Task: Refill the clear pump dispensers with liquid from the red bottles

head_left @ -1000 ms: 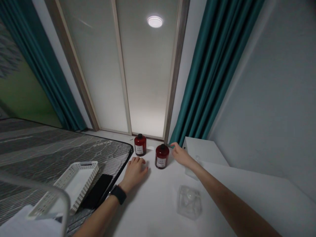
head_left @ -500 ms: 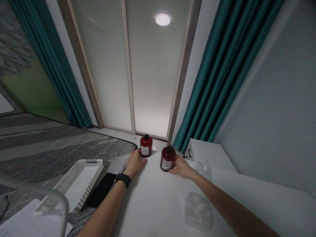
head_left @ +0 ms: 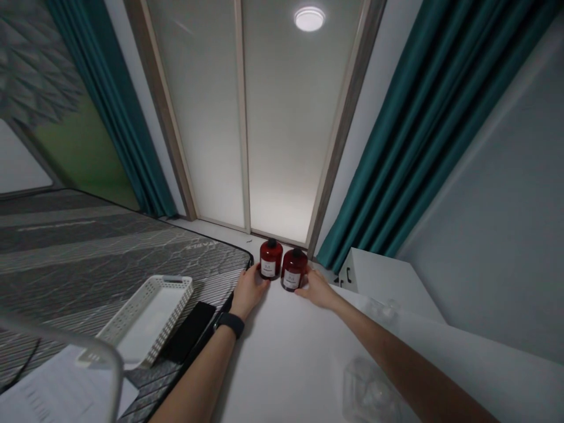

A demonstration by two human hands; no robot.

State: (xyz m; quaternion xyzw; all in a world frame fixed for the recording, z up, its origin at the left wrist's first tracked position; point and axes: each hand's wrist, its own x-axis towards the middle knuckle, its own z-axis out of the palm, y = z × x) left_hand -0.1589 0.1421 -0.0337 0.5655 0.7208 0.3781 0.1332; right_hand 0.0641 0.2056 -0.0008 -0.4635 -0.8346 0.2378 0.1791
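Note:
Two dark red bottles with black caps and white labels stand side by side, touching, at the far end of a white table [head_left: 286, 358]. My left hand [head_left: 248, 291] rests against the left bottle [head_left: 270, 259], fingers curved round its base. Against the near side of the right bottle [head_left: 293, 269] my right hand [head_left: 315, 288] presses with its fingers. A black watch sits on my left wrist.
A white perforated basket [head_left: 147, 320] and a black phone [head_left: 189, 332] lie on the grey mattress [head_left: 110, 252] at left. A clear container [head_left: 370, 393] sits near my right forearm, a white box [head_left: 379, 276] at right. Teal curtains frame frosted sliding doors behind.
Both hands reached the bottles. The right bottle slid left and back until it stands against the left one. The view tilted up and forward.

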